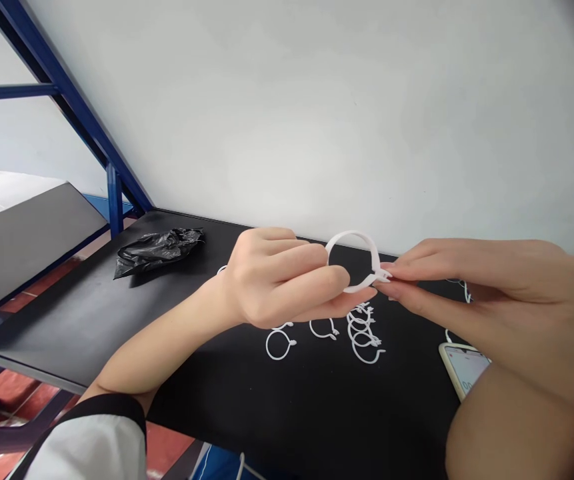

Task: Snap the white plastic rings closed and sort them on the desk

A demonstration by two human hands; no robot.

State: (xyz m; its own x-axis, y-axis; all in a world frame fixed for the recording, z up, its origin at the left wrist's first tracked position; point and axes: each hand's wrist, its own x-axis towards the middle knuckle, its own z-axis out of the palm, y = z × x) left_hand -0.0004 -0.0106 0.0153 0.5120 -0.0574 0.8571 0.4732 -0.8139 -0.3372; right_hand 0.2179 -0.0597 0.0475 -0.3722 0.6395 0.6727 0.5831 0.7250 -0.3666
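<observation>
A white plastic ring clip (354, 235) is held up above the black table, between both hands. My left hand (287, 277) is closed around the ring's left side, its fingers hiding that part. At the ring's right side, the thumb and fingertips of my right hand (467, 280) pinch the small clasp, where two tabs meet. Below the hands, several similar white rings lie on the table: a bunch of overlapping ones (364, 330), a single ring (323, 327) and another ring (277, 345) nearer the left wrist.
A crumpled black plastic bag (159, 252) lies at the table's back left. A phone (461, 367) with a white cable rests at the right, partly hidden by my right arm. The black table (207, 393) meets a white wall; a blue metal frame (67, 93) rises at the left.
</observation>
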